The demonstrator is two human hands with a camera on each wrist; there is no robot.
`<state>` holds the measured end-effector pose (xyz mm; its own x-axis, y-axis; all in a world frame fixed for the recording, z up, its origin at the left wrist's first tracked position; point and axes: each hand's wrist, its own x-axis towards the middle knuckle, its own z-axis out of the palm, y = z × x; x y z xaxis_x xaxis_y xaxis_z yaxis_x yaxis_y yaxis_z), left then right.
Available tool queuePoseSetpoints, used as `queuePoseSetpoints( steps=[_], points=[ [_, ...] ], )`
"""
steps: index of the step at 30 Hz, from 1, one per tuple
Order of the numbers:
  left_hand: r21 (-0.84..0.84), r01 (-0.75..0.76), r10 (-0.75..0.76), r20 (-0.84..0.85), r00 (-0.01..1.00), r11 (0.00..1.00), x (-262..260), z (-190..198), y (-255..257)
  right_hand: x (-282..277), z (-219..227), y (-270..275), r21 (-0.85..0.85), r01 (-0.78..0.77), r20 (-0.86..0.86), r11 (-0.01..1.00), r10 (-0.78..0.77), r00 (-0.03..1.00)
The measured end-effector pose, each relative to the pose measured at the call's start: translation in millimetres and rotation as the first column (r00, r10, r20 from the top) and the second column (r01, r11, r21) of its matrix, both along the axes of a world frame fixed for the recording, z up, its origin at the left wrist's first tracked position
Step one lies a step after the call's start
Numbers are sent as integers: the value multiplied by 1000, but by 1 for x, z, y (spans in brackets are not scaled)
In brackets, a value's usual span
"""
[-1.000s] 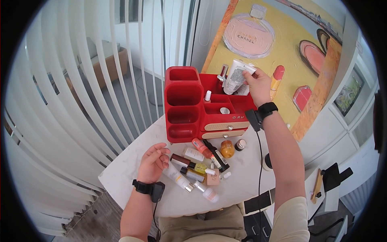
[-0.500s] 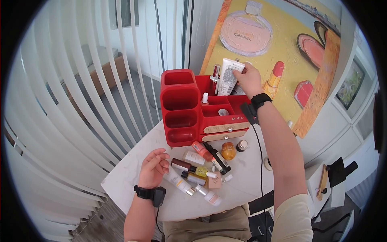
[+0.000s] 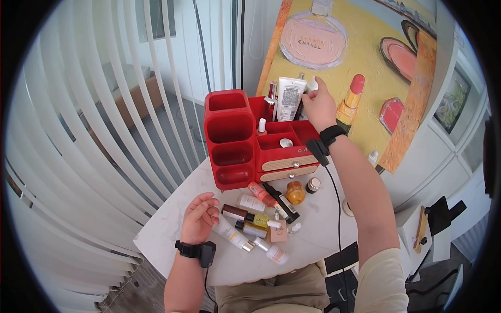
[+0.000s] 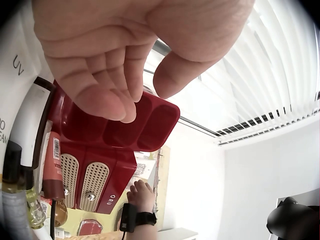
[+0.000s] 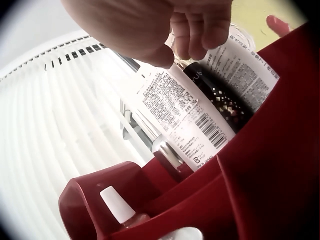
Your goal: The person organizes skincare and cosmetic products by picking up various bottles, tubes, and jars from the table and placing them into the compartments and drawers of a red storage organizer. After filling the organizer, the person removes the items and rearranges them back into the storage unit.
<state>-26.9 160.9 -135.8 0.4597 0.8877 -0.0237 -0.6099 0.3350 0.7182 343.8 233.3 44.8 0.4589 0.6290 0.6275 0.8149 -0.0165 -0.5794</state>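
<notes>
A white tube (image 3: pixel 290 99) with fine print stands in the back compartment of the red cosmetics organizer (image 3: pixel 229 136). My right hand (image 3: pixel 320 108) is just right of the tube's top, fingers loosely bent and gripping nothing. In the right wrist view, the thumb overlaps the tube's upper edge. A black tube with sparkly dots (image 5: pixel 227 102) and another printed white tube (image 5: pixel 245 70) stand behind it. Silver-capped lipstick-like tubes (image 3: pixel 270 101) are at its left. My left hand (image 3: pixel 200 221) hovers palm up by the organizer's front left, fingers relaxed, holding nothing, near a white tube (image 3: pixel 232 235).
Several bottles lie on the white table (image 3: pixel 167 235), among them a coral bottle (image 3: pixel 261 193), a black one (image 3: pixel 282 202) and an amber jar (image 3: pixel 295 193). A white-capped nail polish (image 3: pixel 261 125) sits in the organizer. A painting (image 3: pixel 313 44) leans behind; blinds (image 3: pixel 120 104) hang left.
The white tube has come down upright into the back compartment, and my right hand has let go of it and shifted to its right. My left hand stays nearly still.
</notes>
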Motion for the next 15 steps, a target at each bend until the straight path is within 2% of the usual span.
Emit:
queuePoseSetpoints(
  steps=[6, 9, 11, 14, 15],
  points=[
    [17, 2, -2, -2, 1000, 1000, 0, -1, 0, 16, -22, -19, 103, 2, 26, 995, -4, 1000],
    [23, 1, -1, 5, 1000, 1000, -1, -1, 0, 20, -39, -40, 150, -42, -50, 988, 50, 998],
    [29, 7, -7, 4, 1000, 1000, -1, -1, 0, 10, -51, -67, 215, -255, -285, 943, 311, 907],
    [20, 4, -4, 25, 1000, 1000, 0, -1, 0, -17, -55, -130, 107, -313, -614, 944, 310, 726],
    [20, -1, 0, 46, 999, 1000, 0, -1, -1, -19, -64, -146, 61, -345, -656, 937, 298, 693]
  ],
)
